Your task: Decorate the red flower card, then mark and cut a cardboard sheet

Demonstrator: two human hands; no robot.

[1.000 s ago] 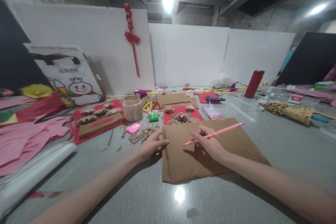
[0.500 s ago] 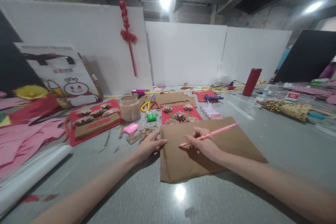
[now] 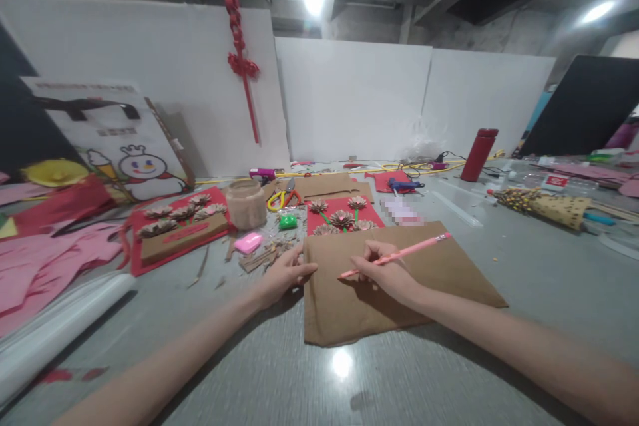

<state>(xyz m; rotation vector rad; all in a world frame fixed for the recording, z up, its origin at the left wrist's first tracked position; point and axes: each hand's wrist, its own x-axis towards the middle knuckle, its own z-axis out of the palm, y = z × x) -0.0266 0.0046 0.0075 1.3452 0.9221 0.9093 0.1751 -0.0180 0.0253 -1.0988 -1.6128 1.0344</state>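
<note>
A brown cardboard sheet [image 3: 439,276] lies flat on the grey table in front of me. My right hand [image 3: 387,273] rests on it and grips a pink pencil [image 3: 409,251], whose tip touches the sheet near its left part. My left hand [image 3: 284,273] lies at the sheet's left edge with fingers stretched onto it, holding nothing. Just behind the sheet sits a red card with brown paper flowers [image 3: 342,216].
A second red flower card [image 3: 180,226], pink eraser [image 3: 248,242], green block [image 3: 287,221], brown jar [image 3: 245,204] and yellow-handled scissors [image 3: 282,198] lie behind my left hand. Pink and red paper [image 3: 44,266] piles at left. A red bottle [image 3: 478,154] and spotted roll [image 3: 542,208] are right.
The view has shifted slightly. The pencil tip has crept a little to the left on the sheet. My left hand has stayed at the sheet's edge.
</note>
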